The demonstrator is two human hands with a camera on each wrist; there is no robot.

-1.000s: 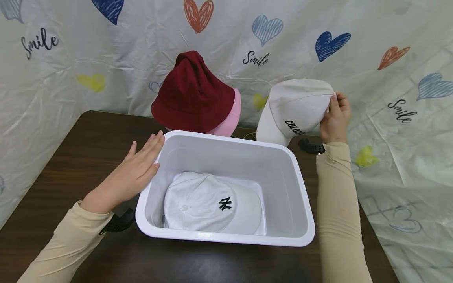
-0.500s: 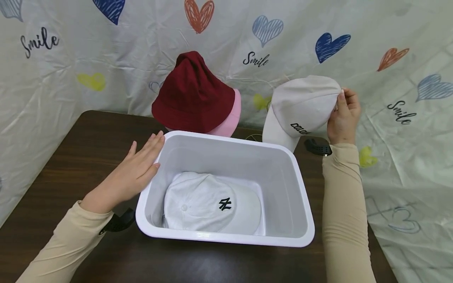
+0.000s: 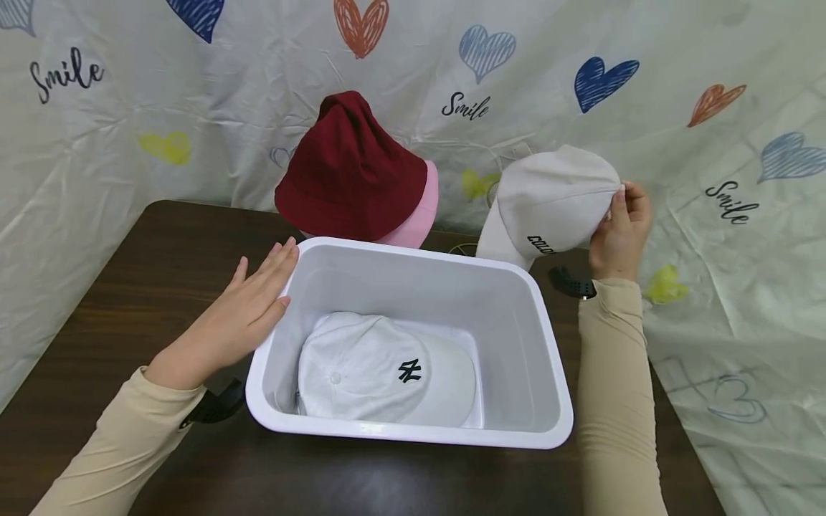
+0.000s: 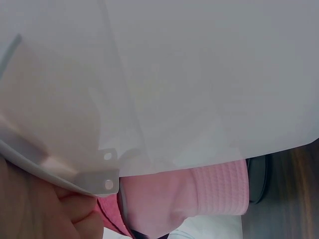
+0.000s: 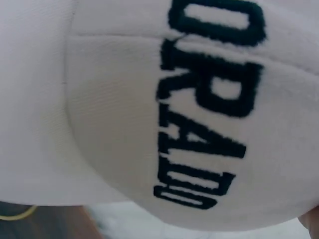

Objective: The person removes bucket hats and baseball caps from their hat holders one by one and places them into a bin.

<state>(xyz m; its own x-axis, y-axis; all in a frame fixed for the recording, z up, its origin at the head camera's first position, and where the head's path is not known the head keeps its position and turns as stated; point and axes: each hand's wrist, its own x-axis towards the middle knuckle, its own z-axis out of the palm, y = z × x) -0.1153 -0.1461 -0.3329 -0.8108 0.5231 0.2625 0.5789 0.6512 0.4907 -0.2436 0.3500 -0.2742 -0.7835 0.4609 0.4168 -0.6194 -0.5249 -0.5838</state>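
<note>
Cap w/ dark lettering [image 3: 558, 204] is up behind tub's far R corner, hung by its crown edge, brim angled down to the L. Best handling, I'd say: firm but light pinch so the crown doesn't crumple, 2nd grip nearer the brim if it swings, & lift brim well over the tub [image 3: 413, 287] rim b/c it looks v. close (can't tell if touching). Steady L-side pressure should stop tub sliding on the bench [image 3: 187, 251].

R hand [image 3: 622, 236]: fingers nearly closed, thumb & fingertips pinching the crown's edge opp. the brim. L hand [image 3: 235, 315]: fingers extended, approx. straight, resting on tub's L rim, grasping nothing. White cap w/ NY logo [image 3: 381, 369] lies inside tub; maroon bucket hat [image 3: 355, 172] sits behind it.
</note>
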